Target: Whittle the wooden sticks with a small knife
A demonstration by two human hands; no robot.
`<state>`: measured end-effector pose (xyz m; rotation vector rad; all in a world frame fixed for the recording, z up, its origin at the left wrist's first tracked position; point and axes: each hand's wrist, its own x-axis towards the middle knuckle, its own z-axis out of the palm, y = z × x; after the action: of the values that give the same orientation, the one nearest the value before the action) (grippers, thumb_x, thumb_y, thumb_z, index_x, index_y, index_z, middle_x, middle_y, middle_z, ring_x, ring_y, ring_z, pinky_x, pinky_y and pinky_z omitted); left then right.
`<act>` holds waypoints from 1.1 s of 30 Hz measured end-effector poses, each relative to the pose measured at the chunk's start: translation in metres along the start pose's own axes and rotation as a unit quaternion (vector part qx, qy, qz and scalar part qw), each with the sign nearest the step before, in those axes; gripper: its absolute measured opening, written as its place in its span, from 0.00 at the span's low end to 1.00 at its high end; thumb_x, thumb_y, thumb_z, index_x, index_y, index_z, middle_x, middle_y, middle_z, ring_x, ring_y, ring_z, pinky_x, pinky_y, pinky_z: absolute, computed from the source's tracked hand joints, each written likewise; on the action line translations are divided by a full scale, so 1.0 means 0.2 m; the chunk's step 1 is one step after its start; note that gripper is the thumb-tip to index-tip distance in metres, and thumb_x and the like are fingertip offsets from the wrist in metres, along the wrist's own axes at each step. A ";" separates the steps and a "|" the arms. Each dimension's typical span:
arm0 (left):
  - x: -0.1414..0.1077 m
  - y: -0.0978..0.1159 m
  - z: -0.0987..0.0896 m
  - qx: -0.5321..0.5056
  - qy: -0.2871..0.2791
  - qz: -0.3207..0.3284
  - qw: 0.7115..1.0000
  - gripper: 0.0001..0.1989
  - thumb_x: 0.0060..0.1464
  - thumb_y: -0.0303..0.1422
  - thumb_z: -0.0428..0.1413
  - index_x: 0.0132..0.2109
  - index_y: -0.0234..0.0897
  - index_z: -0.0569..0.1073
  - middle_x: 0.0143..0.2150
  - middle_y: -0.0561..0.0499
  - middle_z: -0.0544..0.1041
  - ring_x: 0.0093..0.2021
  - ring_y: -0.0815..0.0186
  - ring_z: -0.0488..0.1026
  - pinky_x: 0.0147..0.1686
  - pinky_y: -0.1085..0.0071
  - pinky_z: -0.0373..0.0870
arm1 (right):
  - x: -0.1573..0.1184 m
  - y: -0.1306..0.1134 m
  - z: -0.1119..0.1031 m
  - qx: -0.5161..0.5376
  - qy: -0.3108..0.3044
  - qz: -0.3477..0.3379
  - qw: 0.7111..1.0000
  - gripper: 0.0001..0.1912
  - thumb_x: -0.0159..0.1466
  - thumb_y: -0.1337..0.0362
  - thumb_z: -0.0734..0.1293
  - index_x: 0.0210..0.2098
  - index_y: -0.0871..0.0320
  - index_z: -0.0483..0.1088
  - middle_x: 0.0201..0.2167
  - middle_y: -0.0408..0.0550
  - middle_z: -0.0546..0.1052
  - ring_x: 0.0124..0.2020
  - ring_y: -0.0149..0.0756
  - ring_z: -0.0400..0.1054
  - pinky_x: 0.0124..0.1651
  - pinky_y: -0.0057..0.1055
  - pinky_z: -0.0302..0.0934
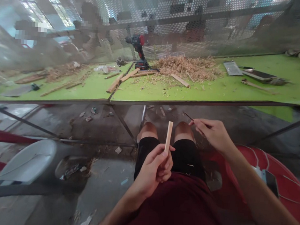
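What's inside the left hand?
The left hand holds a pale wooden stick. Its upper length shows; the rest is covered by the grip, so the lower end is unseen.

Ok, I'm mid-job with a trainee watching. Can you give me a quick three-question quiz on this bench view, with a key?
1. True or false: the power drill lies flat on its side on the green tabletop.
2. Multiple choice: what grips the pale wooden stick?
A) the right hand
B) the left hand
C) both hands together
3. Short answer: what is heaped just right of the drill, as the camera sees it?

Key: 1. False; it stands upright on its base. 2. B. 3. Wood shavings.
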<state>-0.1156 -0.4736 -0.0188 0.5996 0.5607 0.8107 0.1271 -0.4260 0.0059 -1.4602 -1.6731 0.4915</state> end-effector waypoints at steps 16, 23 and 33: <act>-0.03 0.00 0.04 0.041 0.102 0.039 0.993 0.20 0.56 0.40 0.66 0.52 0.34 0.80 0.26 0.59 0.60 0.21 0.80 0.46 0.20 0.78 0.42 | -0.15 -0.22 0.09 -0.306 0.007 -0.325 0.895 0.13 0.74 0.60 0.63 0.46 0.55 0.80 0.28 0.45 0.78 0.25 0.33 0.70 0.28 0.31 0.56; -0.03 -0.01 0.05 0.046 0.096 0.032 0.994 0.18 0.58 0.43 0.63 0.50 0.34 0.80 0.26 0.58 0.59 0.22 0.78 0.44 0.19 0.77 0.39 | -0.13 -0.22 0.06 -0.324 0.005 -0.301 0.897 0.13 0.74 0.59 0.61 0.45 0.50 0.79 0.28 0.44 0.78 0.25 0.35 0.70 0.28 0.33 0.56; -0.03 0.01 0.05 0.040 0.077 0.002 0.996 0.17 0.59 0.43 0.62 0.48 0.35 0.80 0.24 0.59 0.56 0.22 0.77 0.45 0.19 0.78 0.39 | -0.12 -0.21 0.03 -0.342 0.005 -0.345 0.874 0.12 0.74 0.60 0.63 0.43 0.53 0.79 0.27 0.44 0.77 0.24 0.32 0.68 0.28 0.33 0.55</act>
<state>-0.1127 -0.4805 -0.0088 0.6147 0.7360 0.8460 0.0965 -0.4574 0.0257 -1.1600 -2.3260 -0.5616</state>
